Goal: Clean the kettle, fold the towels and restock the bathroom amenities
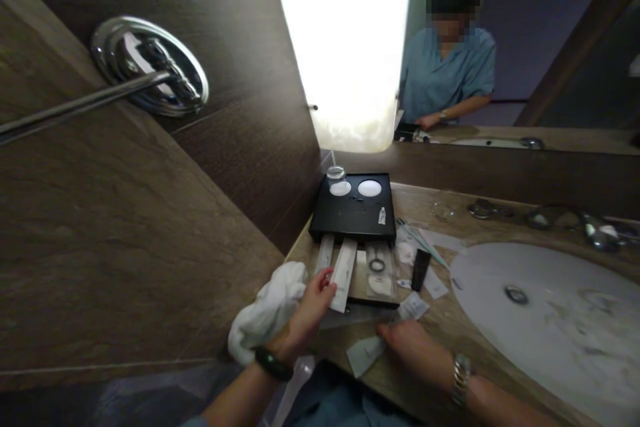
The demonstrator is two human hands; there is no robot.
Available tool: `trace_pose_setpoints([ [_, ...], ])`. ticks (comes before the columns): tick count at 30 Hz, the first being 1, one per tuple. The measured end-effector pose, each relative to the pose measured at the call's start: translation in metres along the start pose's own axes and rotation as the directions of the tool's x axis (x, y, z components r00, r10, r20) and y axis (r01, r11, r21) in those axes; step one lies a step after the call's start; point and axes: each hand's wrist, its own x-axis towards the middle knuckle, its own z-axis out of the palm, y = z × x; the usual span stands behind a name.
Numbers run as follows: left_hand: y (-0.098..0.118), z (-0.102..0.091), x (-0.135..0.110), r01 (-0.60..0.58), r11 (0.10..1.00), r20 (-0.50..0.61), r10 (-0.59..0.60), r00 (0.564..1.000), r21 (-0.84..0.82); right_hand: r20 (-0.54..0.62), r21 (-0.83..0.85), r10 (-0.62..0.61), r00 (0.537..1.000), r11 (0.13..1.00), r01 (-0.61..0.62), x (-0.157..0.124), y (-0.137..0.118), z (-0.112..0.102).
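Note:
My left hand [306, 315] holds a bunched white cloth [267, 310] and its fingertips touch a long white sachet [344, 274] in the pulled-out drawer [373, 297] of a black amenity tray [354, 214]. My right hand [411, 342], with a metal watch on the wrist, rests on the counter at the drawer's front edge, next to a flat white packet [365, 354]. The drawer also holds a clear packet with a dark ring [378, 268].
An upturned glass [336, 176] and two white round coasters sit on the tray top. A small black tube [420, 268] and loose packets lie right of the drawer. A white sink basin [545, 314] fills the right. A chrome rail [125, 84] sticks out from the wooden wall. The mirror shows a person in blue.

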Motion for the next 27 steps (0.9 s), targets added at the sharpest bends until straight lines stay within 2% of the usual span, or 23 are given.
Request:
trace_pose_setpoints([
  [2, 0.006, 0.014, 0.015, -0.026, 0.992, 0.043, 0.021, 0.999, 0.126, 0.121, -0.082, 0.029, 0.992, 0.996, -0.019, -0.004, -0.003, -0.007],
  [4, 0.009, 0.019, 0.023, -0.048, 0.972, 0.052, 0.037, 0.998, 0.231, 0.149, -0.048, 0.032, 0.988, 0.999, -0.025, -0.017, -0.005, -0.022],
  [6, 0.010, 0.018, 0.024, -0.147, 0.929, 0.049, 0.139, 0.989, 0.340, 0.045, 0.156, 0.002, 0.999, 0.988, -0.009, -0.033, -0.002, -0.044],
  [8, 0.012, 0.019, 0.025, -0.273, 0.841, 0.077, 0.269, 0.960, 0.466, -0.138, 0.426, 0.037, 0.990, 0.905, 0.025, -0.041, 0.007, -0.070],
  [10, 0.015, 0.026, 0.030, -0.360, 0.765, 0.140, 0.340, 0.930, 0.534, -0.272, 0.680, 0.193, 0.943, 0.732, 0.047, -0.036, 0.017, -0.093],
  [11, 0.017, 0.032, 0.034, -0.381, 0.755, 0.167, 0.347, 0.923, 0.534, -0.278, 0.792, 0.295, 0.914, 0.608, 0.045, -0.029, 0.020, -0.101],
  [13, 0.021, 0.044, 0.043, -0.388, 0.779, 0.186, 0.341, 0.921, 0.493, -0.180, 0.956, 0.461, 0.869, 0.290, 0.045, -0.008, 0.023, -0.106],
  [15, 0.024, 0.050, 0.046, -0.362, 0.821, 0.166, 0.322, 0.932, 0.441, -0.028, 0.999, 0.516, 0.856, 0.000, 0.032, 0.016, 0.021, -0.099],
  [16, 0.023, 0.050, 0.042, -0.342, 0.844, 0.151, 0.307, 0.940, 0.412, 0.033, 0.996, 0.506, 0.862, -0.086, 0.013, 0.027, 0.018, -0.093],
  [17, 0.022, 0.048, 0.036, -0.310, 0.880, 0.135, 0.279, 0.951, 0.361, 0.076, 0.991, 0.489, 0.869, -0.134, -0.011, 0.039, 0.014, -0.086],
  [20, 0.012, 0.035, 0.002, -0.090, 0.995, 0.140, 0.085, 0.986, 0.033, 0.122, 0.988, 0.441, 0.889, -0.135, -0.069, 0.069, 0.003, -0.067],
  [23, 0.000, 0.025, -0.031, 0.128, 0.946, 0.180, -0.076, 0.981, -0.298, 0.143, 0.989, 0.411, 0.900, -0.089, -0.117, 0.098, -0.004, -0.054],
  [25, -0.005, 0.022, -0.041, 0.152, 0.901, 0.155, -0.096, 0.983, -0.407, 0.174, 0.985, 0.422, 0.890, -0.057, -0.166, 0.119, -0.003, -0.046],
  [27, -0.008, 0.018, -0.038, 0.141, 0.870, 0.099, -0.106, 0.989, -0.473, 0.173, 0.982, 0.474, 0.864, -0.015, -0.189, 0.141, 0.001, -0.040],
])
